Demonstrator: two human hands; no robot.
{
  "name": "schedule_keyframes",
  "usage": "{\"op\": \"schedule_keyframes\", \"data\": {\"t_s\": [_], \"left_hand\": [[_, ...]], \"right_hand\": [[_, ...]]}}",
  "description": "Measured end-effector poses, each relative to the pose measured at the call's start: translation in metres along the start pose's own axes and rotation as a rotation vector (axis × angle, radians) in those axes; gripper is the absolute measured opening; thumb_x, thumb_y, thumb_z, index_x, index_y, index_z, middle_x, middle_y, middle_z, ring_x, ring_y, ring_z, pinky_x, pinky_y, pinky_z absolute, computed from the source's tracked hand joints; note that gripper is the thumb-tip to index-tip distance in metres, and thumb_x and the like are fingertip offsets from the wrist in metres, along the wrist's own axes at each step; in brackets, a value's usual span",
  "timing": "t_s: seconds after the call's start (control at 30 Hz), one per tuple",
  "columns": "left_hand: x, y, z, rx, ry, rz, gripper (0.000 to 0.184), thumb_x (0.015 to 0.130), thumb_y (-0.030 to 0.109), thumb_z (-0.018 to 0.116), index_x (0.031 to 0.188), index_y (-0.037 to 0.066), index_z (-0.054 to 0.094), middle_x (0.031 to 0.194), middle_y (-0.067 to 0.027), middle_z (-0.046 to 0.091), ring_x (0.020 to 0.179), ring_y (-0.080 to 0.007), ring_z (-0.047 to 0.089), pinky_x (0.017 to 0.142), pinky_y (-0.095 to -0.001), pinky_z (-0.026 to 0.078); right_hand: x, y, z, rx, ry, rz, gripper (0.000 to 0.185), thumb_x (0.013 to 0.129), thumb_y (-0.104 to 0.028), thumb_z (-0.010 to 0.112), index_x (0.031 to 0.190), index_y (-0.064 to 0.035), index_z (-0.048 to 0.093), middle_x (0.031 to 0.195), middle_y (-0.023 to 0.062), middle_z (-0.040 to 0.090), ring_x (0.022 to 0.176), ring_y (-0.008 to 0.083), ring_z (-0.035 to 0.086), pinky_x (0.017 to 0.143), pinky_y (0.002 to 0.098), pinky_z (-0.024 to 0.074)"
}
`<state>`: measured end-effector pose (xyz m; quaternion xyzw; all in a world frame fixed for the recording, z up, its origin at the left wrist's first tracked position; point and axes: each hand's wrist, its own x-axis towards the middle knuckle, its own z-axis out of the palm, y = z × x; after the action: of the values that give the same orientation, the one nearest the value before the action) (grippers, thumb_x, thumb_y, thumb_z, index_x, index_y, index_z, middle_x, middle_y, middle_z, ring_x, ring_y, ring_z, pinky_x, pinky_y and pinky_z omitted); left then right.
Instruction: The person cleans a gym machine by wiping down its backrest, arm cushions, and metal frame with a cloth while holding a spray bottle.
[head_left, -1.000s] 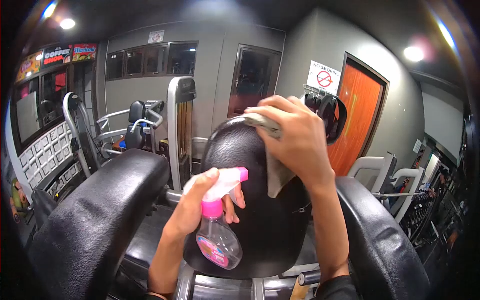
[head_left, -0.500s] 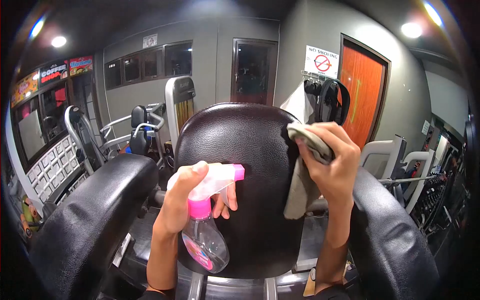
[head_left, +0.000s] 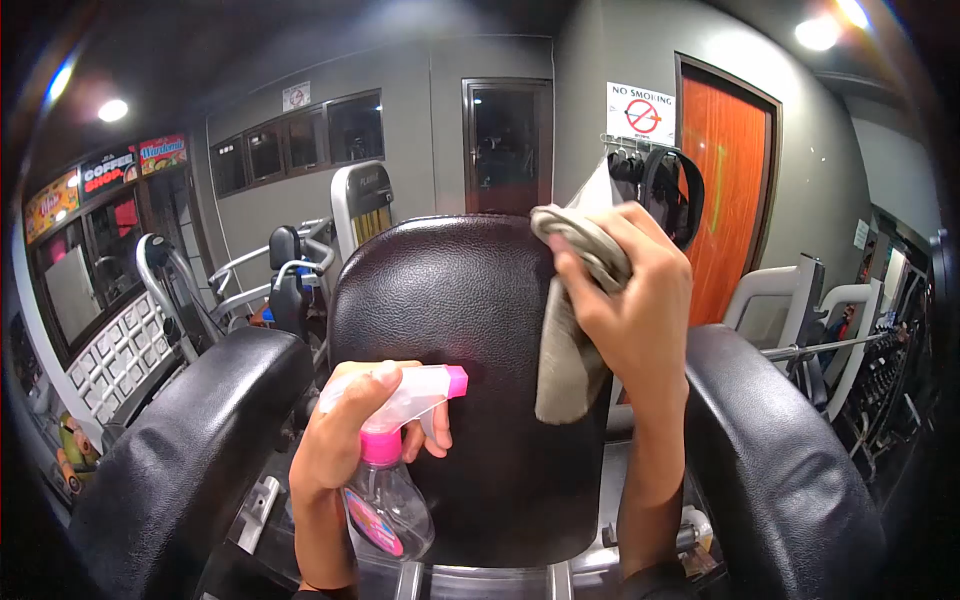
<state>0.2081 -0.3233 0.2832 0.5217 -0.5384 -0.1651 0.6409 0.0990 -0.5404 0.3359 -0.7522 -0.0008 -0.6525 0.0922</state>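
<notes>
A black padded backrest [head_left: 450, 290] stands upright in the middle of the view. My left hand [head_left: 335, 430] is wrapped round the neck of a clear spray bottle [head_left: 400, 510] with a pink collar; its pink nozzle points right, in front of the backrest. My right hand [head_left: 640, 300] grips a folded grey-green cloth [head_left: 570, 370] at the backrest's upper right edge. The cloth hangs down over the right side of the pad. Whether it presses on the surface is hard to tell.
Black padded arms flank the backrest, one at left [head_left: 190, 440] and one at right [head_left: 780, 450]. Gym machines [head_left: 290, 270] stand behind at left. A weight rack [head_left: 880, 370] is at the far right, and bags [head_left: 660, 190] hang beside an orange door [head_left: 735, 180].
The right hand and cloth have gone from the top of the backrest to its right side, then slightly up and left. The left hand with the bottle has shifted left and down.
</notes>
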Motion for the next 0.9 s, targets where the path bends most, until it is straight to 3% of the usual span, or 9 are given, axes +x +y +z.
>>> {"op": "schedule_keyframes", "data": {"t_s": [0.1, 0.23, 0.4, 0.6, 0.9], "left_hand": [[-0.001, 0.000, 0.005, 0.073, 0.096, 0.016, 0.067, 0.094, 0.052, 0.039, 0.075, -0.008, 0.063, 0.065, -0.0221, 0.065, 0.050, -0.0243, 0.063, 0.039, -0.0279, 0.041], [0.000, -0.003, 0.006, 0.066, 0.096, 0.025, 0.068, 0.093, 0.053, 0.040, 0.075, -0.008, 0.063, 0.065, -0.0225, 0.065, 0.049, -0.0248, 0.063, 0.038, -0.0277, 0.040], [-0.001, -0.004, 0.006, 0.085, 0.072, 0.041, 0.068, 0.092, 0.054, 0.041, 0.075, -0.008, 0.063, 0.062, -0.0208, 0.064, 0.049, -0.0261, 0.064, 0.036, -0.0275, 0.039], [-0.003, -0.006, 0.006, 0.101, 0.106, 0.028, 0.069, 0.092, 0.056, 0.039, 0.078, -0.007, 0.063, 0.061, -0.0179, 0.063, 0.049, -0.0260, 0.064, 0.036, -0.0272, 0.039], [-0.008, -0.011, 0.010, 0.108, 0.249, 0.039, 0.069, 0.093, 0.056, 0.036, 0.078, -0.006, 0.063, 0.060, -0.0158, 0.062, 0.050, -0.0263, 0.065, 0.035, -0.0269, 0.038]], "right_hand": [[-0.031, 0.002, -0.009, 0.117, 0.087, 0.147, 0.021, 0.079, -0.009, 0.074, 0.098, -0.0031, 0.073, 0.092, 0.0116, 0.066, 0.083, 0.0270, 0.067, 0.076, 0.0336, 0.0507], [-0.078, 0.002, -0.019, 0.186, 0.150, 0.253, 0.021, 0.079, -0.001, 0.074, 0.099, 0.0016, 0.070, 0.093, 0.0129, 0.067, 0.086, 0.0230, 0.067, 0.079, 0.0313, 0.0503], [-0.077, 0.010, -0.016, 0.328, 0.156, 0.335, 0.022, 0.080, -0.002, 0.075, 0.100, 0.0017, 0.070, 0.095, 0.0119, 0.068, 0.086, 0.0190, 0.065, 0.078, 0.0288, 0.0493], [-0.013, 0.028, -0.002, 0.547, -0.061, 0.558, 0.029, 0.090, -0.026, 0.069, 0.099, 0.0012, 0.072, 0.072, 0.0040, 0.065, 0.071, 0.0069, 0.056, 0.068, 0.0255, 0.0453], [-0.075, 0.020, -0.012, 0.510, 0.088, 0.634, 0.025, 0.092, -0.021, 0.069, 0.090, 0.0041, 0.065, 0.070, 0.0031, 0.059, 0.070, 0.0062, 0.051, 0.064, 0.0256, 0.0432]]}}
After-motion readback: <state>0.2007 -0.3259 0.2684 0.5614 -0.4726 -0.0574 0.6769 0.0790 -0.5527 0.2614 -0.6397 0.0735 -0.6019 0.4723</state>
